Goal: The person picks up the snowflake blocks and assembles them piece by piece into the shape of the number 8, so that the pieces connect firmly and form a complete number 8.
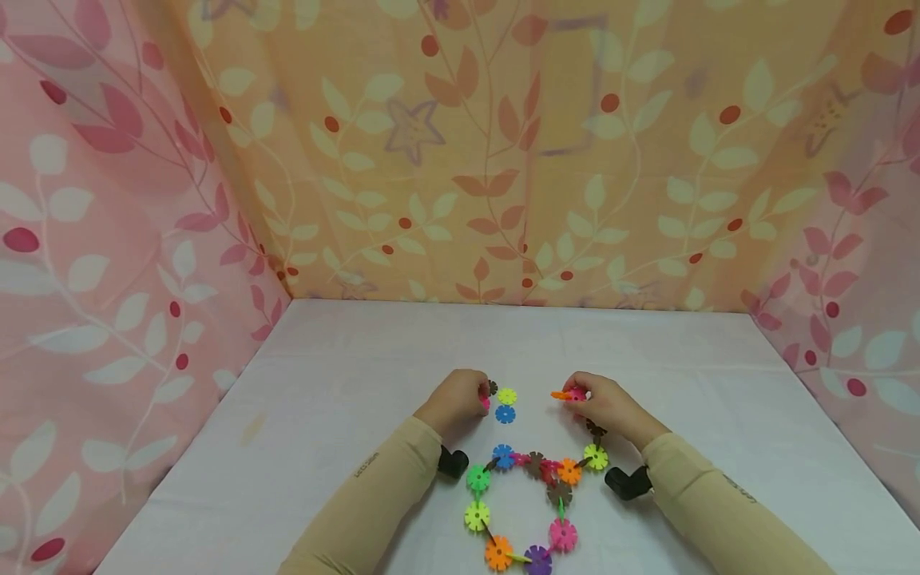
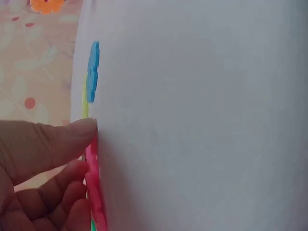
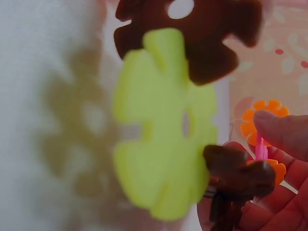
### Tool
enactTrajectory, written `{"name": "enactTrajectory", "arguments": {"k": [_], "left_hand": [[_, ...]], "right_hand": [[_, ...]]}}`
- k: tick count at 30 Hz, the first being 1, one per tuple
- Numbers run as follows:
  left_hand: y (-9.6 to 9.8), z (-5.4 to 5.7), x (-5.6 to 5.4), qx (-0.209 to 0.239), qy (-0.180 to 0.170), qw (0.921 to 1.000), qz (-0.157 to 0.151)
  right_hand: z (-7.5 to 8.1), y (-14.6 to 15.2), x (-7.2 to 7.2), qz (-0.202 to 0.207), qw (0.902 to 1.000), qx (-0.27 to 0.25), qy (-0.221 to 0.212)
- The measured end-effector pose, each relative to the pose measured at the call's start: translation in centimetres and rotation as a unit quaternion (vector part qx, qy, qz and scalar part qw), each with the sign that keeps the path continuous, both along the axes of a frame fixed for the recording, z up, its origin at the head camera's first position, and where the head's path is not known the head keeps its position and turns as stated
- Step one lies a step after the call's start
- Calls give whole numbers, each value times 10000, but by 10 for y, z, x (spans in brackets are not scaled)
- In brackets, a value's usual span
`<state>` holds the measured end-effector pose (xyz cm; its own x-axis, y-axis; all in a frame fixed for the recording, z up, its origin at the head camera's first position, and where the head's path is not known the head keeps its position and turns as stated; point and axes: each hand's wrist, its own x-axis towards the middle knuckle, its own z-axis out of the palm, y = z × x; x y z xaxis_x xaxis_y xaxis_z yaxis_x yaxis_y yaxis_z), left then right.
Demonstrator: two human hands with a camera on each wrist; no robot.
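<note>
My left hand (image 1: pixel 460 397) is low over the table, thumb and fingers at the edges of a pink snowflake disc (image 2: pixel 95 192). A blue disc (image 1: pixel 505 414), a yellow disc (image 1: pixel 507 396) and a dark brown disc (image 1: pixel 492 388) lie beside that hand. My right hand (image 1: pixel 607 407) pinches an orange snowflake disc (image 3: pixel 264 115), which is joined to a pink disc (image 1: pixel 577 394). From this hand, brown discs (image 3: pixel 226 173) and a yellow-green disc (image 3: pixel 159 130) lead down to a linked ring of coloured discs, including a purple disc (image 1: pixel 537 560) and a green disc (image 1: pixel 477 478).
The ring rests on a white-covered table (image 1: pixel 345 351) between my forearms. Black wrist mounts (image 1: pixel 453 462) sit under both wrists. Floral curtains (image 1: pixel 460 160) close off the back and both sides.
</note>
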<state>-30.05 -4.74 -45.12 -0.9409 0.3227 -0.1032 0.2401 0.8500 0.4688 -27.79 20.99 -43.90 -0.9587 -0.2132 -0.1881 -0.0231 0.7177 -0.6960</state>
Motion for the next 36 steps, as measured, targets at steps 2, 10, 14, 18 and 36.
{"name": "enactTrajectory", "arguments": {"k": [2,10,14,18,36], "left_hand": [[-1,-1,0,30,-3,9999,99],[-5,-3,-2,260,-194,9987,381],[-8,-3,-2,265,-316,9984,394],[-11,-3,-1,342,-332,9981,382],[14,24,6,3227,-1357,9315,984]], "right_hand": [[0,-1,0,30,10000,-8,3],[-1,-2,0,-33,10000,-38,9],[-1,-2,0,-13,10000,-69,19],[1,-3,0,31,9999,-117,-7],[13,-15,-4,287,9976,-361,514]]}}
